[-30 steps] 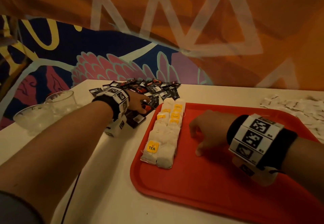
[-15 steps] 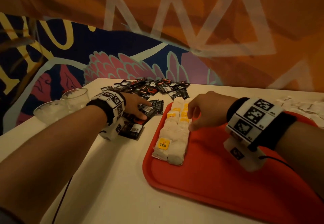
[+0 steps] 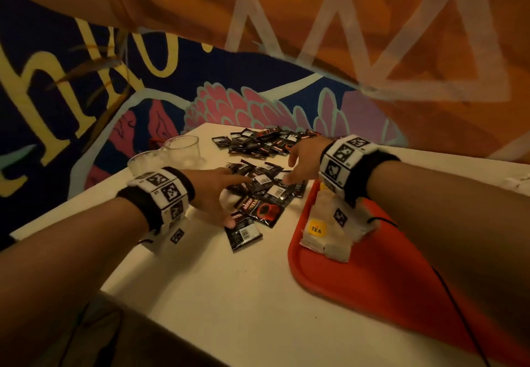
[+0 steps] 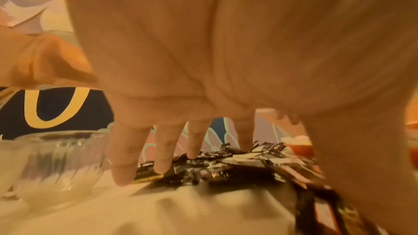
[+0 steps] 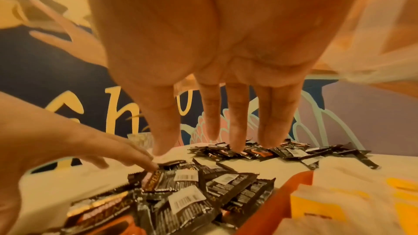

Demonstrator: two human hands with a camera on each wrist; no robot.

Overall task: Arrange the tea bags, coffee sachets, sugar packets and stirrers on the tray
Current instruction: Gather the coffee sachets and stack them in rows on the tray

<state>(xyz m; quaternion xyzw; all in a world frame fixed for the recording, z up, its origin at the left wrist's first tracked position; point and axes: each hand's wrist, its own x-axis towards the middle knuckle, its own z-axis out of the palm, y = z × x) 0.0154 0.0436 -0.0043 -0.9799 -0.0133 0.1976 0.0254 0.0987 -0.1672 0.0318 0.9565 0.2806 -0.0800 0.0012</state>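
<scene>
Black coffee sachets (image 3: 265, 196) lie in a loose heap on the white table just left of the red tray (image 3: 321, 275), and a second heap (image 3: 266, 143) lies farther back. My left hand (image 3: 229, 197) is spread over the near heap, its straight fingers (image 4: 160, 151) touching the sachets (image 4: 217, 165). My right hand (image 3: 298, 165) reaches across from the tray side, flat and with its fingers (image 5: 235, 128) straight, just above the sachets (image 5: 187, 194) and holding nothing. White tea bags (image 3: 324, 231) with yellow tags lie in a row along the tray's left edge, partly under my right wrist.
Two clear glasses (image 3: 183, 148) stand at the table's left edge, close behind my left wrist, and one glass (image 4: 52, 163) shows in the left wrist view. A painted wall runs behind the table. The table's front corner drops off below my left forearm.
My right hand left the tray, passed over the tea bags and now hovers over the sachets. My left hand stayed on the near heap, which now lies closer to the tray.
</scene>
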